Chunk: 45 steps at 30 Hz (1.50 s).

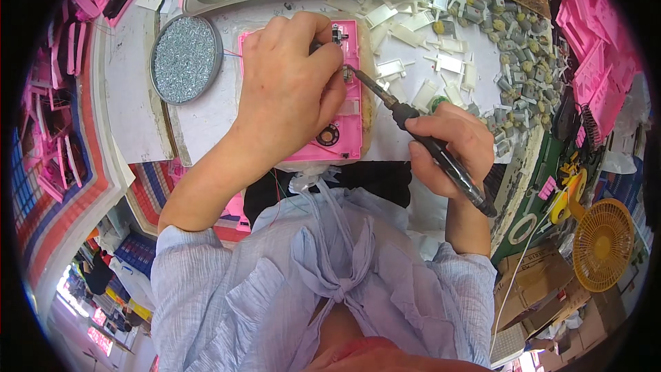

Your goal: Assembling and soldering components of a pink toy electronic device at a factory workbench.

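Head view: right hand (451, 148) grips soldering iron (403, 116); left hand (292, 72) over pink casing (353, 124).

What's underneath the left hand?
The left hand lies over a pink casing; its right side shows, with a round black part. Whatever lies beneath the palm is hidden.

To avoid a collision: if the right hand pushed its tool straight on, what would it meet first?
Likely a small part in the pink casing, then the left hand; the depth of the tool is unclear.
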Tool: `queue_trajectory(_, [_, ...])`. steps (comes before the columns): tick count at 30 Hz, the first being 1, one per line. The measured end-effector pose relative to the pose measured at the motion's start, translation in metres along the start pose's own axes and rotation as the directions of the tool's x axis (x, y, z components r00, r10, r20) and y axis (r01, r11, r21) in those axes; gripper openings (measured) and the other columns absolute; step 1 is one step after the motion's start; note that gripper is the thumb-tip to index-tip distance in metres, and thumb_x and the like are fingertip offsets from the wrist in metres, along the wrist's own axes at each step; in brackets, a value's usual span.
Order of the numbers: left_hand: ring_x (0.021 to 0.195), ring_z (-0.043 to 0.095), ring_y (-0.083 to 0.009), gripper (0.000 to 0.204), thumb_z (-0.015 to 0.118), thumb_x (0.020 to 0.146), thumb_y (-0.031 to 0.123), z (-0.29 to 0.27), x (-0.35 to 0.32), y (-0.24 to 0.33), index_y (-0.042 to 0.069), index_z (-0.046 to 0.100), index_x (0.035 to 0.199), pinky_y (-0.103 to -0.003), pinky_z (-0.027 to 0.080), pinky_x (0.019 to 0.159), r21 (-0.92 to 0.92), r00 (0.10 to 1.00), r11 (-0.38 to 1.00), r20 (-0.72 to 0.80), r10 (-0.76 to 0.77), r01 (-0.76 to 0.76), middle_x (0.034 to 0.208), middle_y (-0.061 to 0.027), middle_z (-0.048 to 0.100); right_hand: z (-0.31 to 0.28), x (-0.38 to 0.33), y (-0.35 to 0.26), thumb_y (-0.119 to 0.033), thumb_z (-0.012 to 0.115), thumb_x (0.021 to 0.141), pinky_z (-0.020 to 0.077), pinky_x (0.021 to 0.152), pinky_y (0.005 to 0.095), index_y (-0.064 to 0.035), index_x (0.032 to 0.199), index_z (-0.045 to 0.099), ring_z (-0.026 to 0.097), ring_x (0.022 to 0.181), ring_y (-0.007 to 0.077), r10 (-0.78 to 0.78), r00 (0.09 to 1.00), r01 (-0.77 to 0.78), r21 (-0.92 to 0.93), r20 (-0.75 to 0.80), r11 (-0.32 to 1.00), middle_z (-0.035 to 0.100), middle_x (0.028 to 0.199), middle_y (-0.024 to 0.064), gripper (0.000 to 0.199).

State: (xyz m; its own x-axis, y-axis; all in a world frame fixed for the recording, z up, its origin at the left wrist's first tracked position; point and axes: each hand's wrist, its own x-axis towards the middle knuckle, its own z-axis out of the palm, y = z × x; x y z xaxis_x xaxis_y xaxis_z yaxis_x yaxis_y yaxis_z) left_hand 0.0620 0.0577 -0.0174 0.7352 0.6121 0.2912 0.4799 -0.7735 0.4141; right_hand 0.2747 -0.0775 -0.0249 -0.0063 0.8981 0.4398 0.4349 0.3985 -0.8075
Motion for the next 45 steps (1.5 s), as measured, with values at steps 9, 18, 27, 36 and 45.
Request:
queue_trajectory(9, [0.096, 0.056, -0.0277, 0.014, 0.075, 0.073, 0.011, -0.002, 0.001, 0.004, 0.007, 0.064, 0.083, -0.044, 0.04, 0.084, 0.046, 1.0, 0.999, -0.009, 0.007, -0.007, 0.106, -0.0066, 0.058, 0.004, -0.002, 0.003, 0.006, 0.074, 0.066, 0.0381, 0.047, 0.0325, -0.0039, 0.098, 0.072, 0.05, 0.051, 0.021, -0.064, 0.998, 0.066, -0.076, 0.029, 0.995, 0.055, 0.064, 0.0038, 0.034])
queue_trajectory(18, [0.096, 0.056, -0.0275, 0.015, 0.075, 0.074, 0.011, -0.003, 0.001, 0.006, 0.006, 0.064, 0.083, -0.044, 0.04, 0.085, 0.069, 1.0, 0.998, 0.007, 0.006, -0.006, 0.105, -0.0069, 0.058, -0.003, -0.005, 0.005, 0.009, 0.075, 0.059, 0.0378, 0.047, 0.0324, -0.0046, 0.096, 0.074, 0.049, 0.053, 0.0209, -0.163, 0.987, 0.162, -0.163, 0.004, 0.973, 0.052, 0.063, 0.0022, 0.039])
queue_trajectory(27, [0.098, 0.058, -0.0275, 0.015, 0.075, 0.075, 0.01, -0.004, 0.001, 0.007, 0.008, 0.063, 0.084, -0.043, 0.039, 0.087, 0.08, 1.0, 0.997, 0.018, -0.018, 0.016, 0.106, -0.0068, 0.058, -0.004, -0.008, 0.009, 0.007, 0.074, 0.06, 0.037, 0.047, 0.0321, -0.0029, 0.099, 0.074, 0.048, 0.051, 0.0207, -0.165, 0.986, 0.159, -0.124, -0.04, 0.98, 0.052, 0.062, 0.0027, 0.039])
queue_trajectory(36, [0.099, 0.059, -0.0264, 0.017, 0.077, 0.075, 0.011, -0.007, 0.0, 0.007, 0.009, 0.066, 0.087, -0.042, 0.04, 0.089, 0.106, 0.999, 0.994, 0.033, -0.003, 0.0, 0.108, -0.0069, 0.059, -0.005, -0.007, 0.009, 0.007, 0.072, 0.062, 0.0369, 0.047, 0.0317, -0.0027, 0.101, 0.074, 0.048, 0.051, 0.0206, -0.161, 0.986, 0.156, -0.118, -0.036, 0.981, 0.051, 0.062, 0.0031, 0.04])
queue_trajectory(45, [0.108, 0.064, -0.0316, 0.044, 0.082, 0.08, 0.024, -0.061, -0.04, -0.059, 0.008, 0.067, 0.118, -0.046, 0.044, 0.101, 0.224, 0.972, 0.969, 0.187, -0.144, 0.101, 0.117, -0.0124, 0.068, -0.014, -0.004, 0.005, 0.008, 0.071, 0.066, 0.0392, 0.049, 0.0326, 0.0002, 0.101, 0.071, 0.051, 0.053, 0.0227, -0.126, 0.992, 0.122, -0.154, -0.011, 0.981, 0.055, 0.064, 0.0064, 0.036])
